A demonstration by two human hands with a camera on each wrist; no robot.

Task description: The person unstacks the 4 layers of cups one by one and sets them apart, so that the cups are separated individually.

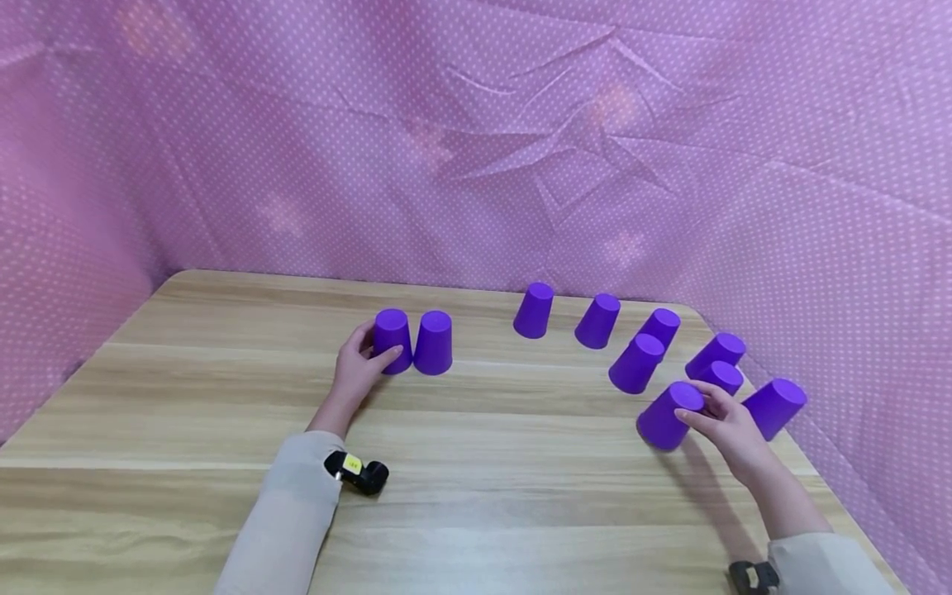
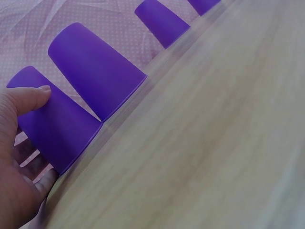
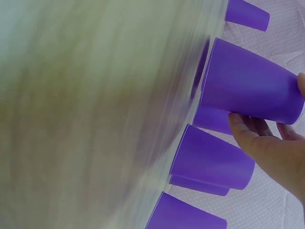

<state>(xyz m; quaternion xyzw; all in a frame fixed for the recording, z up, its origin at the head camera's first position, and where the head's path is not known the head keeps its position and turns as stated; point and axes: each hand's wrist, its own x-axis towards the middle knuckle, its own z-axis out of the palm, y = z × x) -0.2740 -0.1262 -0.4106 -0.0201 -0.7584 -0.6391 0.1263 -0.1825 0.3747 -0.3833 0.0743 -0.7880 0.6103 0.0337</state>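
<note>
On the left of the table, my left hand (image 1: 357,368) grips an upside-down purple cup (image 1: 392,339), thumb on the near side and fingers round the far side. Right beside it stands a second purple cup (image 2: 95,71); their rims meet or nearly meet in the left wrist view. Over at the right, my right hand (image 1: 732,430) holds another upside-down purple cup (image 1: 668,417) between thumb and fingers. A dark shadow (image 3: 200,67) shows by that cup's rim in the right wrist view, and the cup looks slightly tilted or raised.
Several more upside-down purple cups stand towards the back and right, among them one at the back (image 1: 534,311), one nearer the middle (image 1: 636,364) and one by the right edge (image 1: 775,408). A pink dotted cloth (image 1: 476,165) hangs behind the wooden table (image 1: 521,487).
</note>
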